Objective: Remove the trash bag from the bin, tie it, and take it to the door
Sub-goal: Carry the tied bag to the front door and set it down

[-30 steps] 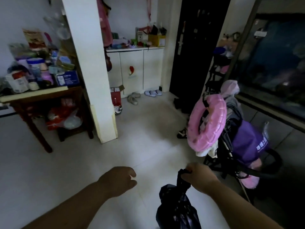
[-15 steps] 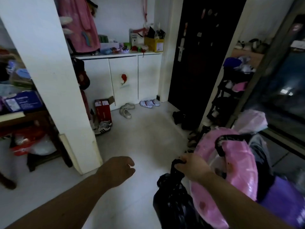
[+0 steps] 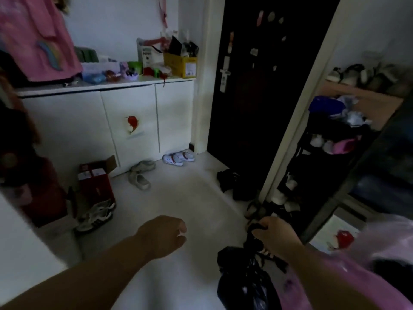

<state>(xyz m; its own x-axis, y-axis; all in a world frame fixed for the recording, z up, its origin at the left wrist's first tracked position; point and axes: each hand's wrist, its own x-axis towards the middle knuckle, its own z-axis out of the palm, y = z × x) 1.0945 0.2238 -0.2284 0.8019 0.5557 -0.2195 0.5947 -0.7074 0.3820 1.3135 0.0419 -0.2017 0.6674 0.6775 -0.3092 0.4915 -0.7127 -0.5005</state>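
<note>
**At the entryway: bag in hand, door ahead**

Nearest the camera, the right hand (image 3: pixel 276 237) is closed around the knotted neck of the black trash bag (image 3: pixel 244 285), which hangs above the floor (image 3: pixel 178 198). The left hand (image 3: pixel 163 236) is loosely curled, holding nothing. Beyond, shoes (image 3: pixel 139 175) lie by a white cabinet (image 3: pixel 134 121). Farthest, the dark door (image 3: pixel 263 86) stands shut.

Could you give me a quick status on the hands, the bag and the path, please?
Right hand shut on black trash bag, carried by its neck. Left hand free. Dark door ahead; black shoes at its foot.
</note>
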